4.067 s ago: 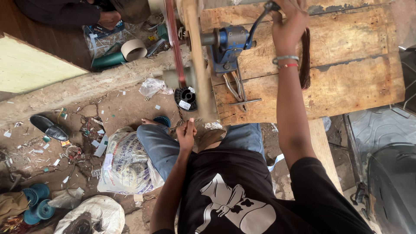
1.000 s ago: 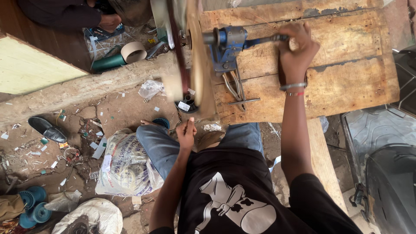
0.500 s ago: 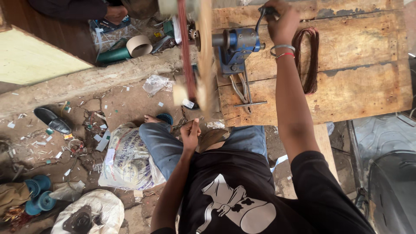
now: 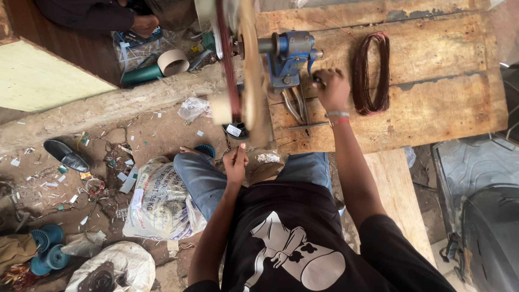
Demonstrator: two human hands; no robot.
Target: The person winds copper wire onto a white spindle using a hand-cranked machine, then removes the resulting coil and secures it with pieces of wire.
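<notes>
Winder [image 4: 289, 54], blue, sits clamped at the bench [image 4: 443, 103] edge, far side from the person. Nearest, the left hand [image 4: 236, 165] hovers by the knee, fingers pinched together on something thin; what, I cannot tell. Further out, the right hand [image 4: 331, 89] is wrapped tight around the winder's crank. Beside it lies a wire coil [image 4: 372, 73]. The wheel [image 4: 243, 65] blurs left of the winder.
</notes>
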